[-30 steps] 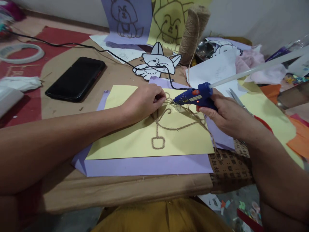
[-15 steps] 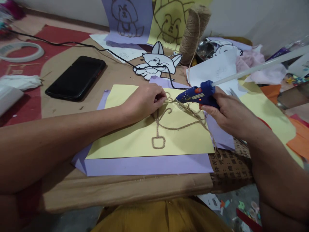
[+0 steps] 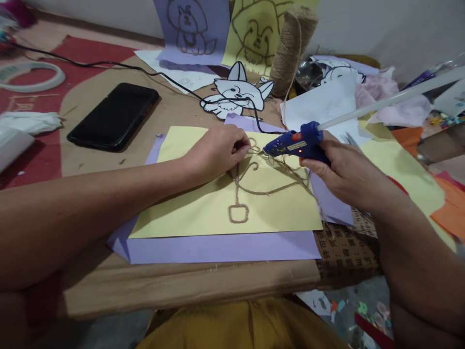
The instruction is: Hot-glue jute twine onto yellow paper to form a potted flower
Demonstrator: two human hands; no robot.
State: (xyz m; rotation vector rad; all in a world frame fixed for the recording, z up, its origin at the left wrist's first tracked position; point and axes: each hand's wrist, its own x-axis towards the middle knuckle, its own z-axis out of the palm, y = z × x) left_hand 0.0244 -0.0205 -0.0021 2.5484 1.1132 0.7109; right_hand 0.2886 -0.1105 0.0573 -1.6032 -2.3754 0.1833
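My right hand point(image 3: 345, 169) is wrapped round a blue hot glue gun point(image 3: 294, 142) with a long pale glue stick in its back and a small red light lit. The gun's nozzle points left, close to loops of jute twine point(image 3: 269, 193) on a yellow sheet of paper point(image 3: 192, 208). My left hand point(image 3: 220, 150) rests on that sheet with fingers closed, pinching twine just left of the nozzle; the fingertips are partly hidden. Twine forms a small square, a stem and curved lines on the paper. Loose strands trail towards the sheet's right edge.
Purple paper point(image 3: 225, 248) lies beneath the yellow sheet. A black phone point(image 3: 114, 116) and a tape roll point(image 3: 32, 76) are at left. Behind are a paper fox cut-out point(image 3: 238, 92), a twine spool point(image 3: 292, 51) and the gun's black cord point(image 3: 145, 71). Paper scraps crowd the right.
The glue gun's nozzle has shifted slightly left and down, nearer my left fingertips. My left hand has stayed almost still.
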